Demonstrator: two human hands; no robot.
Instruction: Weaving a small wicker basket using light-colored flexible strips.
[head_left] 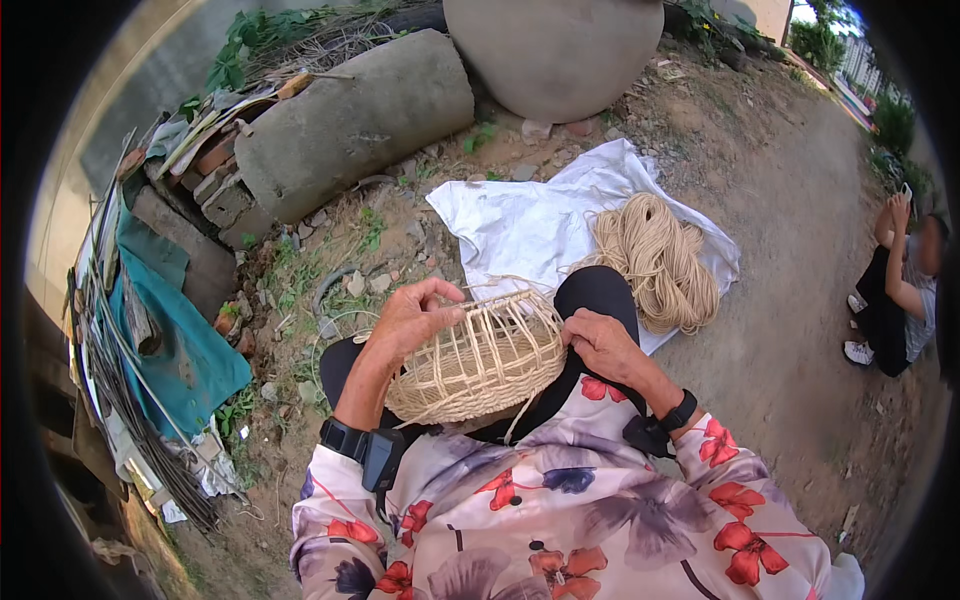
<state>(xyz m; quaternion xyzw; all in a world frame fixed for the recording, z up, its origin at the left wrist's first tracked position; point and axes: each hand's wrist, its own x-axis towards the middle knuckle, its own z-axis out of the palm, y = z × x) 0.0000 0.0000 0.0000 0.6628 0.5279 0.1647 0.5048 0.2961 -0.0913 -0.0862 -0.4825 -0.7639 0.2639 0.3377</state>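
L hand (408,320): at far-left rim of basket (480,380), thumb and index near top edge, slight gap betw. tips. Can't tell if pinching a strand or just steadying. Forearm up from near side, wrist bent inward, back of hand up.

Mid: basket on lap, betw. both hands, over dark-clad knees (598,290). Pale cord, approx. part-done by the look of it. Done: close weave along near side, rows tight; shape already formed, rounded ends. Left, as judged: open stretch twd far edge, bare ribs w/ wide gaps, no close rows there yet. Loose strand (521,420) hanging off near side, not tucked in; prob. needs finishing too. Exact tilt of basket hard to judge.

R hand (603,343): at right end of basket, thumb and fingers bunched, apparently gripping the edge; exact hold partly hidden. Forearm angled in from near right, knuckles up, lower-set than L.

Far right of basket: rope coil (655,260), lg. heap, loosely looped, on white sheet (520,225). Plenty of cord unworked, est. by eye.
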